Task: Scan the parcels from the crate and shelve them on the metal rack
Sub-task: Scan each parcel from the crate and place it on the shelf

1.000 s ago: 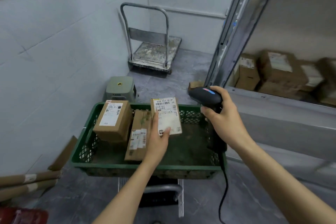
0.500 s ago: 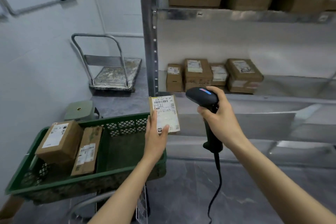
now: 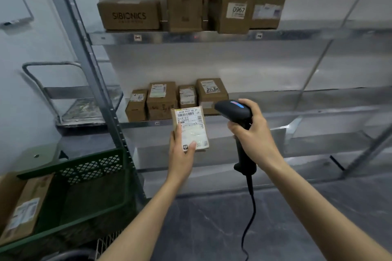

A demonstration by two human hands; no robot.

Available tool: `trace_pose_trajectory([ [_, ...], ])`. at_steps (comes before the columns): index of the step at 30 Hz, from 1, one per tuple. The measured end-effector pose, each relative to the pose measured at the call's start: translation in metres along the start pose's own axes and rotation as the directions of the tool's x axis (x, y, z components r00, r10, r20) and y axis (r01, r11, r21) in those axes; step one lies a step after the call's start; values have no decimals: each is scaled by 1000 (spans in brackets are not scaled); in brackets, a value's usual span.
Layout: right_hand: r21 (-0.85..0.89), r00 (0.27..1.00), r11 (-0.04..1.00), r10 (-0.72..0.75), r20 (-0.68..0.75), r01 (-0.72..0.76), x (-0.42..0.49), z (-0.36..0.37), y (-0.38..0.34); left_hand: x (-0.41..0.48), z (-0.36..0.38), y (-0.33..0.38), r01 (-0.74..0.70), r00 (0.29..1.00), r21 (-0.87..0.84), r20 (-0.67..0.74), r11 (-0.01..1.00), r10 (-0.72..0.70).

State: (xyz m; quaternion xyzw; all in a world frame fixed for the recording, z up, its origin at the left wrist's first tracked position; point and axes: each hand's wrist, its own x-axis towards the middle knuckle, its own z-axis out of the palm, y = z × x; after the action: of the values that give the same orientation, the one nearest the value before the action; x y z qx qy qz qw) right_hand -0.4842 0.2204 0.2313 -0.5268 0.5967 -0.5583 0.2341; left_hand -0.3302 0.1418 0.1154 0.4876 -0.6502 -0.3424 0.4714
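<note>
Left hand (image 3: 182,153) grip clamped on small parcel (image 3: 194,133), label (image 3: 188,115) facing up for reading; right hand (image 3: 255,133) grip clamped round barcode scanner (image 3: 233,110), nose just beside label; metal rack (image 3: 297,35) ahead, likely next stop.

I see the left hand (image 3: 182,155) holding a small parcel (image 3: 192,127) upright, with the thumb on its white label, in front of the metal rack (image 3: 191,37). Just beside it the right hand (image 3: 255,135) grips the handle of a black scanner (image 3: 233,110), and the head of the scanner is turned toward the parcel. Its cable (image 3: 250,207) hangs down. Four brown boxes (image 3: 162,101) stand on the shelf behind the parcel, and several bigger boxes (image 3: 129,16) on the shelf above. At the lower left is the green crate (image 3: 89,167), with a labelled box (image 3: 23,212) leaning inside.
</note>
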Motion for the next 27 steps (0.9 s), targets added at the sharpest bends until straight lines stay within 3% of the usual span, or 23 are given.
trace_pose_trajectory([
  [14,-60,983,998,-29,-179,19,89,-101,38,95,136,41,-128,988,-17,89,992,129],
  [27,-32,979,999,-48,-200,43,182,-141,64,177,210,55,-202,976,-52,73,978,206],
])
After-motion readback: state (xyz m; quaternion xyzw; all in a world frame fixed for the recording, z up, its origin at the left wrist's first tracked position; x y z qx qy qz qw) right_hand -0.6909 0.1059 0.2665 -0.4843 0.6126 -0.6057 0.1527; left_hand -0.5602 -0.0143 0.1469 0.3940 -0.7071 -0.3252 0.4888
